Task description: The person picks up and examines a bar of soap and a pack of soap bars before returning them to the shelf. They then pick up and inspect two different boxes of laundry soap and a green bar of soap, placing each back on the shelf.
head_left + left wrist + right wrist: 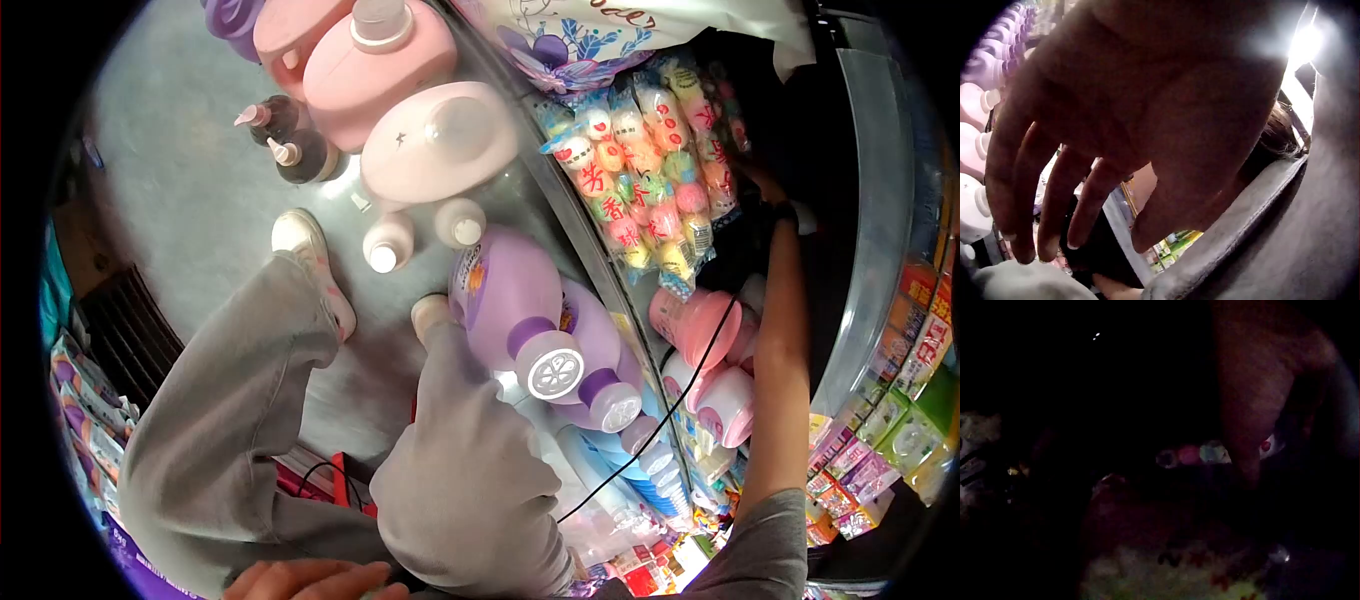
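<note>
Here, dark shelving [880, 200] beside floor [180, 160] obscures right hand's [1263, 381] state; left hand [1141, 106] is loose.

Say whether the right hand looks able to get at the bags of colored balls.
Likely yes: the right hand is right beside the bags, with nothing visible blocking it, though darkness obscures any contact.

You have ball packets [645, 170] in glossy, crinkled clear plastic; left of them, a smooth plastic pale pink bottle [425, 158] and a faintly shiny floor [200, 180]; below-left of them, a glossy plastic purple bottle [512, 290] and your matt cloth trousers [455, 480]
</note>
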`<state>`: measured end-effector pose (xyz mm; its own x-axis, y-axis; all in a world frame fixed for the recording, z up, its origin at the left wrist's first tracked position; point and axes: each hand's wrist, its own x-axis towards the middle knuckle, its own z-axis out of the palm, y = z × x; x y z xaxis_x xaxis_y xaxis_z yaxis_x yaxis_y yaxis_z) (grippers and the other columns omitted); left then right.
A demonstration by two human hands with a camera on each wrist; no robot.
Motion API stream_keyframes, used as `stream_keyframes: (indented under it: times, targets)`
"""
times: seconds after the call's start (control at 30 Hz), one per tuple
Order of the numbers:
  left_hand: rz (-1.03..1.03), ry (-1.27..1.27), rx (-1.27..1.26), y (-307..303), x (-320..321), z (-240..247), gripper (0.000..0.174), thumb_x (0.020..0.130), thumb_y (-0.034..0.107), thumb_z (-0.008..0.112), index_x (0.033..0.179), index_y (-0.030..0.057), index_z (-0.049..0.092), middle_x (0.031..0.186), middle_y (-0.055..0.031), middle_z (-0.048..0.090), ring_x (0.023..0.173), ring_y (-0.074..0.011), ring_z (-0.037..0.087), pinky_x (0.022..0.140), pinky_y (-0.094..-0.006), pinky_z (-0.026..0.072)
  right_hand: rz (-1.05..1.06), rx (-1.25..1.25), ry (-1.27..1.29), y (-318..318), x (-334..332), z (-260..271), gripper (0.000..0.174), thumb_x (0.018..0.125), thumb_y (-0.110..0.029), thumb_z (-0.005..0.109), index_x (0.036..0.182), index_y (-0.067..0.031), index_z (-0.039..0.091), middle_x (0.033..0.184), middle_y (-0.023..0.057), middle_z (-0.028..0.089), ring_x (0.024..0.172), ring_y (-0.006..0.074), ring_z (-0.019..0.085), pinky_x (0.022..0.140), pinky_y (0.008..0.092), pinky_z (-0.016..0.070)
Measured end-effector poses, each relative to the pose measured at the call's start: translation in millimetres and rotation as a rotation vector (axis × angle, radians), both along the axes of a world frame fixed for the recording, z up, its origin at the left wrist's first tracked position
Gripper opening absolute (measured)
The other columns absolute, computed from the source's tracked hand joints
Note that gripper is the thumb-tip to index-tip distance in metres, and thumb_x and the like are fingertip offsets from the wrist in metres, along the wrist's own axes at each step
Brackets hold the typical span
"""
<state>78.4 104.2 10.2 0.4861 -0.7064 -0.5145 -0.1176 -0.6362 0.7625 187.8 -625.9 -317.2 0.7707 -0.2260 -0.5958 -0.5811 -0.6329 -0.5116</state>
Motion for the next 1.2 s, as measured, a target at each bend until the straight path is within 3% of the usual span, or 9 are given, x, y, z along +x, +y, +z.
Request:
stream_keyframes:
  times: [0.47,0.6,0.73,0.83,0.9,0.97,1.07,1.17,1.2]
  targets:
    - [0.002,-0.075,0.064,-13,1,-4,0.047,0.076,0.027,0.067,0.112,-0.0008,0.057,0.107,-0.0145,0.061,0.098,-0.0289,0.058,0.081,-0.0373,0.0461,-0.046,-0.072,-0.123,13,-3,-12,0.047,0.086,-0.026,0.062,0.125,-0.0058,0.046,0.118,0.0062,0.049,0.102,0.0169,0.049,0.083,0.0312,0.0440]
    - [0.007,-0.094,0.017,-15,1,2,0.044,0.072,0.018,0.068,0.110,-0.0012,0.058,0.107,-0.0148,0.061,0.096,-0.0302,0.058,0.081,-0.0382,0.0450,-0.108,-0.081,-0.225,30,-7,-6,0.044,0.086,-0.026,0.061,0.122,-0.0051,0.049,0.113,0.0059,0.052,0.099,0.0162,0.051,0.081,0.0303,0.0446]
    - [0.025,-0.114,-0.035,-17,-5,13,0.048,0.071,0.017,0.069,0.113,-0.0010,0.056,0.108,-0.0146,0.061,0.096,-0.0312,0.058,0.085,-0.0397,0.0432,-0.448,0.136,-0.439,69,-28,22,0.041,0.086,-0.026,0.061,0.119,-0.0045,0.051,0.109,0.0056,0.055,0.095,0.0155,0.053,0.079,0.0294,0.0452]
    - [0.095,-0.195,-0.110,-22,-15,13,0.042,0.061,0.015,0.069,0.099,-0.0005,0.060,0.088,-0.0136,0.062,0.083,-0.0294,0.059,0.075,-0.0374,0.0467,-0.805,0.436,-0.643,111,-48,57,0.039,0.086,-0.026,0.060,0.117,-0.0040,0.053,0.106,0.0054,0.057,0.092,0.0150,0.054,0.077,0.0288,0.0456]
    - [0.098,-0.255,-0.184,-19,-21,9,0.042,0.057,0.012,0.072,0.096,-0.0002,0.060,0.086,-0.0138,0.062,0.076,-0.0309,0.058,0.069,-0.0364,0.0463,-0.890,0.473,-0.737,143,-68,77,0.038,0.087,-0.026,0.060,0.116,-0.0037,0.054,0.104,0.0053,0.059,0.090,0.0147,0.055,0.076,0.0283,0.0459]
    - [0.090,-0.298,-0.218,-17,-24,12,0.041,0.059,0.011,0.071,0.096,0.0000,0.060,0.085,-0.0140,0.062,0.074,-0.0313,0.058,0.065,-0.0366,0.0456,-0.800,0.337,-0.786,177,-89,91,0.036,0.087,-0.026,0.060,0.115,-0.0033,0.055,0.102,0.0051,0.060,0.088,0.0143,0.056,0.075,0.0279,0.0462]
    - [0.083,-0.315,-0.258,-11,-31,18,0.035,0.064,0.007,0.070,0.097,-0.0003,0.059,0.087,-0.0134,0.062,0.076,-0.0313,0.057,0.065,-0.0374,0.0454,-0.266,-0.337,-0.744,213,-112,102,0.028,0.085,-0.028,0.061,0.094,-0.0008,0.061,0.082,0.0016,0.059,0.075,0.0101,0.053,0.065,0.0253,0.0431]
    - [0.076,-0.335,-0.269,-7,-42,17,0.030,0.069,0.007,0.068,0.097,0.0005,0.059,0.088,-0.0126,0.062,0.079,-0.0298,0.059,0.067,-0.0369,0.0467,-0.174,-0.396,-0.730,265,-112,132,0.035,0.080,-0.032,0.064,0.094,0.0007,0.061,0.078,0.0141,0.062,0.076,0.0260,0.059,0.068,0.0359,0.0464]
    - [0.069,-0.332,-0.267,-6,-45,17,0.030,0.070,0.008,0.068,0.097,0.0007,0.059,0.088,-0.0128,0.062,0.080,-0.0293,0.059,0.067,-0.0366,0.0469,0.009,-0.524,-0.699,259,-107,124,0.038,0.079,-0.033,0.064,0.093,0.0016,0.061,0.082,0.0185,0.062,0.079,0.0320,0.059,0.070,0.0392,0.0463]
